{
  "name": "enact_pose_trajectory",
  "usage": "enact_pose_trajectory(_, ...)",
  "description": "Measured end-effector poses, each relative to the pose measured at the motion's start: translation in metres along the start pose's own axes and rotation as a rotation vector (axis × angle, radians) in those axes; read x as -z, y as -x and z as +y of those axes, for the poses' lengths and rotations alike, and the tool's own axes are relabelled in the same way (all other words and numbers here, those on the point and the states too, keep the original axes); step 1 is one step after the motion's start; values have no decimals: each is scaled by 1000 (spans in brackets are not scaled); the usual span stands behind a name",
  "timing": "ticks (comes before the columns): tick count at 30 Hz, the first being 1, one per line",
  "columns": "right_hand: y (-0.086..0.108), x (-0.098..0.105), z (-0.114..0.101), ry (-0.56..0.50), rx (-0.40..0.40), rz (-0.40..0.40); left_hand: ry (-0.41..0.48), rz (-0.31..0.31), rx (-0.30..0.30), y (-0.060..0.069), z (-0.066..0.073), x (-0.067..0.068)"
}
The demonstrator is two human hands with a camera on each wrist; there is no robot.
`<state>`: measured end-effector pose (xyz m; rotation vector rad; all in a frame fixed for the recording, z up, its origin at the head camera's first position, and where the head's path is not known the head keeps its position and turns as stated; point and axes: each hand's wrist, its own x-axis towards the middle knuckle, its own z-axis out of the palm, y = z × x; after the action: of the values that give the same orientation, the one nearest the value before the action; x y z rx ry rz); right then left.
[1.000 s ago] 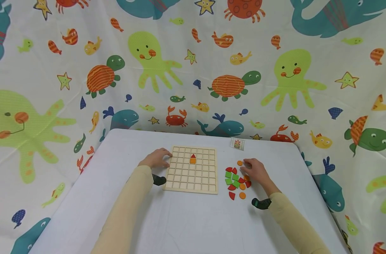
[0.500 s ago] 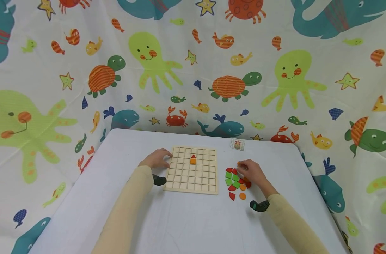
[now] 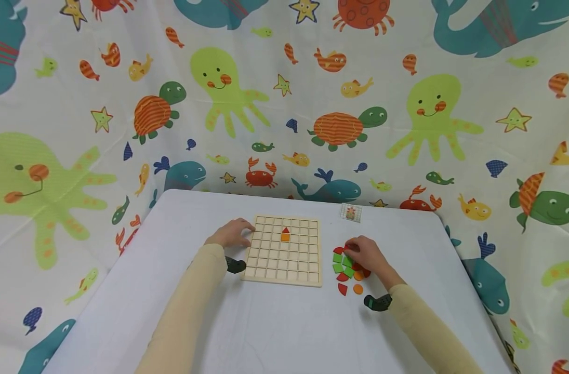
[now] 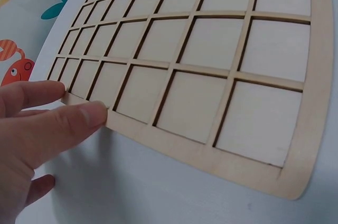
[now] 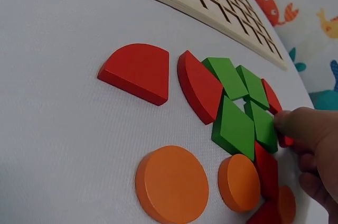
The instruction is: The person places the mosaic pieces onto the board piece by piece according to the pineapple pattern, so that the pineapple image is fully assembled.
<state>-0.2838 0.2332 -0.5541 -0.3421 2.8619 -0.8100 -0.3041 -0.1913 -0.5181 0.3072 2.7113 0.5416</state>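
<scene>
My left hand [image 3: 228, 234] rests at the left edge of a wooden grid board [image 3: 264, 277]; in the left wrist view its thumb and index finger touch the frame. An orange square [image 3: 285, 238] and a red triangle [image 3: 286, 230] lie in upper cells of that board. Right of it, my right hand [image 3: 367, 254] reaches into a pile of flat shapes, fingers bent. In the right wrist view the thumb is over a red piece [image 5: 285, 141], beside green diamonds [image 5: 232, 126]; whether it is pinched is hidden. Orange discs [image 5: 177, 184] and red quarter-circles [image 5: 140, 71] lie nearer.
A small picture card with a grid [image 3: 351, 212] lies near the table's back edge. The white-covered table [image 3: 275, 327] meets a curtain [image 3: 275, 124] printed with sea animals behind it.
My right hand has moved left over the upper pieces, first onto the topmost orange disc, which is now out of sight. My left hand stays at the board.
</scene>
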Motion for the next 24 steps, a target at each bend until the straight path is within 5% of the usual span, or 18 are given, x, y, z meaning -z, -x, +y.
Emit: enact_pose_trajectory(24, -9, 0, -3, 2, 58, 68, -6, -13, 0, -1, 1, 2)
